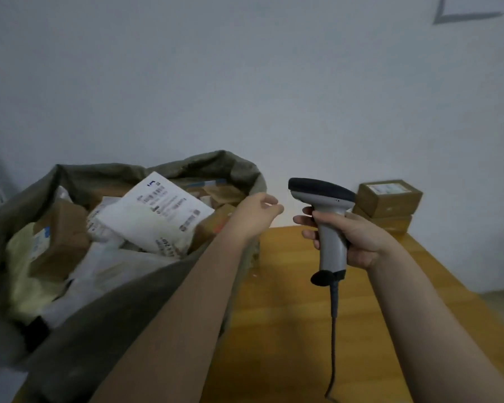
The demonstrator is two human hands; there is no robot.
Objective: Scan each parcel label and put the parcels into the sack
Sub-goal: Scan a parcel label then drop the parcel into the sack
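Note:
A dark olive sack [105, 309] stands open at the left, filled with several parcels. On top lies a white labelled mailer [154, 216], with brown boxes and pale bags around it. My left hand [258, 212] hovers at the sack's right rim, fingers loosely curled and holding nothing. My right hand [352, 237] grips the grey handle of a barcode scanner [329, 225], whose black head points left. The scanner's cable hangs down toward the table. Two brown cardboard parcels [389, 203] sit stacked at the far right of the table against the wall.
A wooden table [282, 315] runs under both arms, its right edge falling off to the floor. A plain white wall stands right behind the sack and the stacked parcels.

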